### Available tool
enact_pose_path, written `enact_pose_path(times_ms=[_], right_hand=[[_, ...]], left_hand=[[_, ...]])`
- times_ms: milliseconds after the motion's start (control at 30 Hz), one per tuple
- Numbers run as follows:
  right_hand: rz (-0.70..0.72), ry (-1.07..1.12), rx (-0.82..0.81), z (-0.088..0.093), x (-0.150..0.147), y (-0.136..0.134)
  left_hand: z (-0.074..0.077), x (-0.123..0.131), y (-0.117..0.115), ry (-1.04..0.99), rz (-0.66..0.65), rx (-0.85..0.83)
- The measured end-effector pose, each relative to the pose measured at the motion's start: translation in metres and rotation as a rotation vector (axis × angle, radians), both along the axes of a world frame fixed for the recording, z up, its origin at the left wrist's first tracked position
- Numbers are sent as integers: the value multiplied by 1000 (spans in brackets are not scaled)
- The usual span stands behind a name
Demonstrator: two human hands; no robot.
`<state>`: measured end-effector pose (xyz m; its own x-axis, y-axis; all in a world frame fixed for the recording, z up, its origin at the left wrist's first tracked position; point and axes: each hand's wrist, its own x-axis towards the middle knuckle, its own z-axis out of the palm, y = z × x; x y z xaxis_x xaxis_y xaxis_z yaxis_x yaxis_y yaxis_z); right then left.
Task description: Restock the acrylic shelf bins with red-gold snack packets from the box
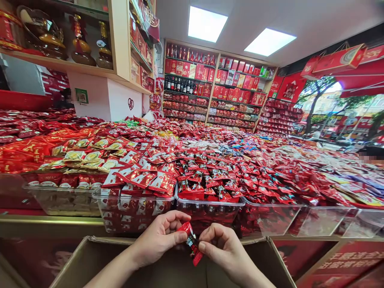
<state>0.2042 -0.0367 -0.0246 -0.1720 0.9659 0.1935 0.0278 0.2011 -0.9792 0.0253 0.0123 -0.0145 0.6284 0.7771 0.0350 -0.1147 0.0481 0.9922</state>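
Between my two hands is a small red and black wrapped candy (191,241), tilted, with white lettering on its wrapper. My left hand (160,237) pinches its upper end between thumb and fingers. The lower part is gripped by the thumb and bent forefinger of my right hand (220,244). Below both hands stands a cardboard box (180,266) with its top open; its floor is partly hidden by my arms. Just beyond my fingers, a clear plastic bin (210,203) is heaped with similar red and black candies (207,176).
To the left stands a clear bin (135,218) of red and white packets (144,176). More bins (276,218) run along the counter's right side. Shelves (192,80) of bottles and red boxes line the back wall. A white pillar (120,100) rises at left. A person's head (372,154) shows at the right edge.
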Motion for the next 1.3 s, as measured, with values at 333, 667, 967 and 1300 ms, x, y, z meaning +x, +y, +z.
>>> enact_pose_path(times_ms=[333, 667, 967, 1300], right_hand=[[-207, 63, -47, -9, 4, 3], [-155, -206, 236, -7, 2, -8], [-144, -850, 982, -6, 3, -14], [-302, -871, 1119, 60, 16, 5]], left_hand=[[1, -2, 3, -6, 36, 3], [1, 6, -2, 74, 109, -11], [-2, 5, -2, 114, 88, 51], [-2, 4, -3, 30, 110, 1]])
